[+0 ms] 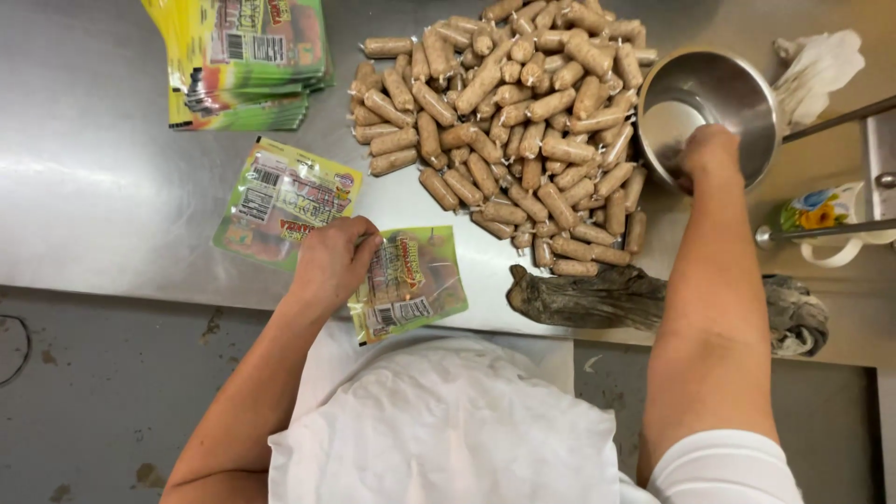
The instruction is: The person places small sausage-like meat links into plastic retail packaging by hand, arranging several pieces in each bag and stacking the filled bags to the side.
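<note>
Stack of printed pouches point(245, 58) at 11 o'clock, dark rag point(597, 297) at 5, floral mug point(826, 217) and white cloth point(821, 65) at 2–3.

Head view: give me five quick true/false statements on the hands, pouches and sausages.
1. The left hand rests on a green printed pouch at the table's front edge. True.
2. The right hand holds a sausage from the pile. False: it reaches into the steel bowl, and what it grips there cannot be seen.
3. The sausage pile lies between the pouch stack and the bowl. True.
4. The stack of pouches sits to the right of the bowl. False: it lies at the far left of the steel table.
5. A dark crumpled rag lies just in front of the sausage pile. True.
</note>
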